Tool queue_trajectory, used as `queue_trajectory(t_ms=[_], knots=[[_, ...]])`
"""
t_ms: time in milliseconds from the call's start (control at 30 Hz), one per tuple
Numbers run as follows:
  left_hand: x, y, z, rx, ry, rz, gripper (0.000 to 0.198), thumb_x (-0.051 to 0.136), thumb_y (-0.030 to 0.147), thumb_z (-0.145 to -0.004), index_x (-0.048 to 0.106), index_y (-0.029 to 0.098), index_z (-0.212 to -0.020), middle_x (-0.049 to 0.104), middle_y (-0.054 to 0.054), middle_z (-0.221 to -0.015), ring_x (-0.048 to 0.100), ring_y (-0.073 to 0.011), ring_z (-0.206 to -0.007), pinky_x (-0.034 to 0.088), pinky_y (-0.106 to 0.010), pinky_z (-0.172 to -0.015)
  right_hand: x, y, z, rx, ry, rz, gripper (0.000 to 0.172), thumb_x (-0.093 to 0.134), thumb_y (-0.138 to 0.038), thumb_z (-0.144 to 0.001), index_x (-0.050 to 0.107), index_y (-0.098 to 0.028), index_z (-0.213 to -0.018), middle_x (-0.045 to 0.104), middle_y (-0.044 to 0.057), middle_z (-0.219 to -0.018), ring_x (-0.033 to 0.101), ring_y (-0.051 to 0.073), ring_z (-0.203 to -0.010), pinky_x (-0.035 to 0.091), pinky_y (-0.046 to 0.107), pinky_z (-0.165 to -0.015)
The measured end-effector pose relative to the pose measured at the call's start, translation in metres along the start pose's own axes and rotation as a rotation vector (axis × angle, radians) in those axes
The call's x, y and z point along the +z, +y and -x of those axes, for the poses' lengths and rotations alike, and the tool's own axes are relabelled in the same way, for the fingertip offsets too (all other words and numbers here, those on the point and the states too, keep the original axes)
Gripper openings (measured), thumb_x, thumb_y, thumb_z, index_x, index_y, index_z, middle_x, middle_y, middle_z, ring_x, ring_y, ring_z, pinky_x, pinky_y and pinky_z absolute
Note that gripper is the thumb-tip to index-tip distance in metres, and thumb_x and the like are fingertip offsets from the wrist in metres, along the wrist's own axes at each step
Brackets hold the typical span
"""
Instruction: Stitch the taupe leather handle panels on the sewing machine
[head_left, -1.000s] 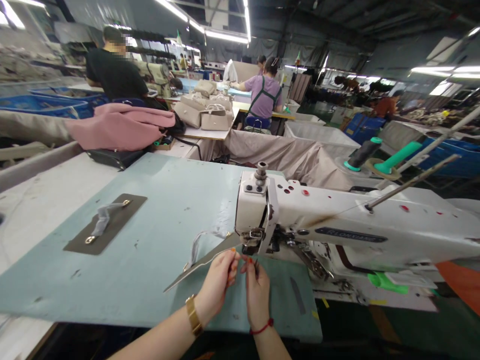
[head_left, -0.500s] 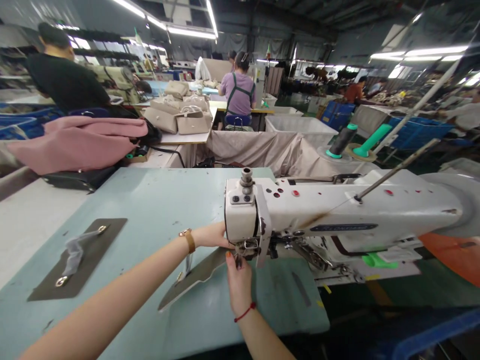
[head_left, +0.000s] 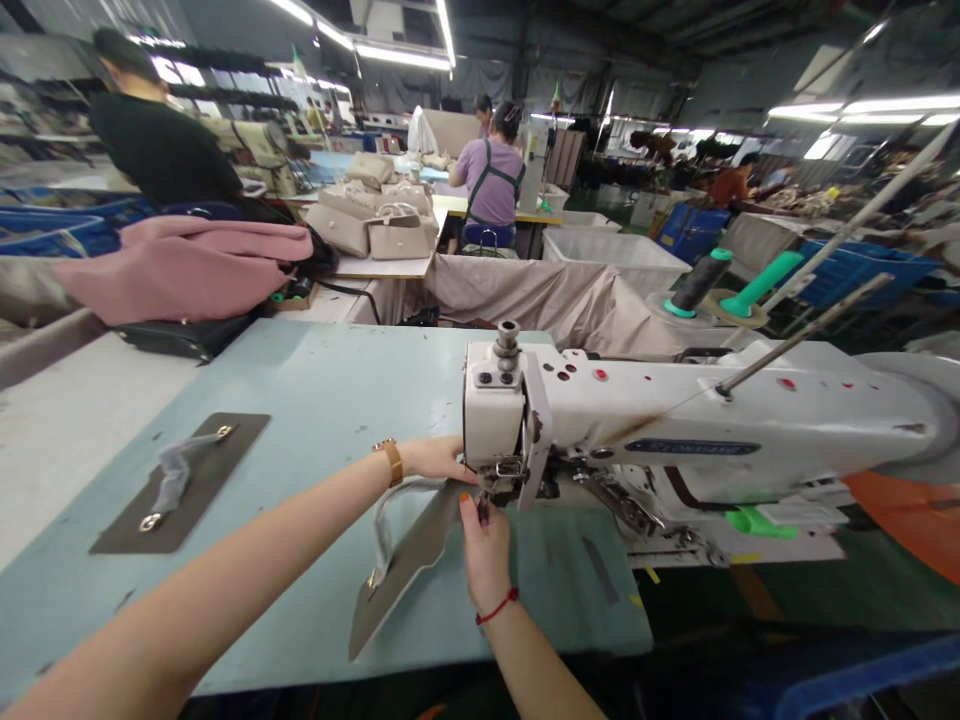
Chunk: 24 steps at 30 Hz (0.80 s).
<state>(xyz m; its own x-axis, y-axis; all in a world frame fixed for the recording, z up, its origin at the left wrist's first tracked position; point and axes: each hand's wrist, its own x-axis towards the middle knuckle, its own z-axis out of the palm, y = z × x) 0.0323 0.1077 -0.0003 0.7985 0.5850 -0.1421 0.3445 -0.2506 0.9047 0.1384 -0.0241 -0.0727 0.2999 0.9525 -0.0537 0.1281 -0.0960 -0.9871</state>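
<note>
On the left, a gray panel lies flat on the bench. Next, on the same bench, the work panel has just swung its near end toward you, so its edge seems set at a new slant. Your left hand now reaches over its far end, your right hand curls by its edge, both close to the sewing machine; I can't tell if either grip is closed.

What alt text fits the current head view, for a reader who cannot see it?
A person's left hand and right hand are close together at one end of a taupe panel, beside a white sewing machine. A similar panel with a wrapped handle lies to the left on the pale blue-green tabletop; beige bags are beyond.
</note>
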Motion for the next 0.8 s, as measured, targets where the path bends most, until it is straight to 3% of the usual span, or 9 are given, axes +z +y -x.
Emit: queue_trajectory(t_ms=[200,367,500,633,733,800], knots=[[0.024,-0.005,0.016,-0.101,0.125,0.112,0.044,0.065,0.040,-0.075,0.065,0.018,-0.113,0.068,-0.003,-0.117,0.059,-0.0227,-0.108,0.043,-0.033,-0.098,-0.024,0.002,-0.002,0.025,-0.109,-0.001,0.036,0.053,-0.043,-0.082,0.048,-0.017,-0.058,0.041,-0.004,-0.054,0.036,0.011,-0.053,0.027,0.022,-0.050],[0.052,-0.008,0.025,-0.134,0.283,0.217,0.039,0.059,0.041,-0.080,0.065,0.015,-0.107,0.068,-0.005,-0.112,0.060,-0.0224,-0.104,0.044,-0.034,-0.096,-0.050,-0.004,-0.013,0.073,-0.262,-0.034,0.035,0.058,-0.045,-0.079,0.050,-0.017,-0.060,0.038,-0.006,-0.049,0.032,0.009,-0.048,0.026,0.021,-0.046],[0.067,-0.010,0.028,-0.165,0.409,0.259,0.044,0.056,0.046,-0.081,0.063,0.012,-0.108,0.069,-0.007,-0.107,0.060,-0.0231,-0.099,0.045,-0.038,-0.094,-0.065,-0.013,-0.023,0.119,-0.378,-0.073,0.032,0.060,-0.044,-0.078,0.055,-0.015,-0.065,0.046,-0.004,-0.053,0.037,0.010,-0.049,0.030,0.020,-0.048],[0.069,-0.014,0.034,-0.172,0.482,0.278,0.045,0.059,0.049,-0.079,0.063,0.012,-0.106,0.068,-0.008,-0.104,0.060,-0.0237,-0.099,0.044,-0.040,-0.096,-0.073,-0.021,-0.024,0.158,-0.461,-0.100,0.027,0.060,-0.040,-0.077,0.059,-0.015,-0.069,0.054,-0.002,-0.059,0.044,0.012,-0.053,0.035,0.021,-0.051],[0.074,-0.027,0.046,-0.161,0.555,0.286,0.049,0.053,0.047,-0.084,0.054,0.014,-0.120,0.059,-0.011,-0.123,0.054,-0.0236,-0.112,0.040,-0.040,-0.101,-0.081,-0.023,-0.015,0.170,-0.487,-0.104,0.021,0.062,-0.034,-0.076,0.058,-0.015,-0.067,0.053,-0.003,-0.060,0.045,0.012,-0.056,0.035,0.020,-0.053],[0.086,-0.042,0.059,-0.169,0.639,0.313,0.053,0.046,0.047,-0.088,0.043,0.016,-0.132,0.048,-0.012,-0.137,0.048,-0.0226,-0.122,0.034,-0.040,-0.108,-0.088,-0.022,-0.004,0.169,-0.481,-0.100,0.021,0.064,-0.031,-0.075,0.057,-0.015,-0.064,0.050,-0.004,-0.058,0.043,0.010,-0.056,0.033,0.019,-0.053]])
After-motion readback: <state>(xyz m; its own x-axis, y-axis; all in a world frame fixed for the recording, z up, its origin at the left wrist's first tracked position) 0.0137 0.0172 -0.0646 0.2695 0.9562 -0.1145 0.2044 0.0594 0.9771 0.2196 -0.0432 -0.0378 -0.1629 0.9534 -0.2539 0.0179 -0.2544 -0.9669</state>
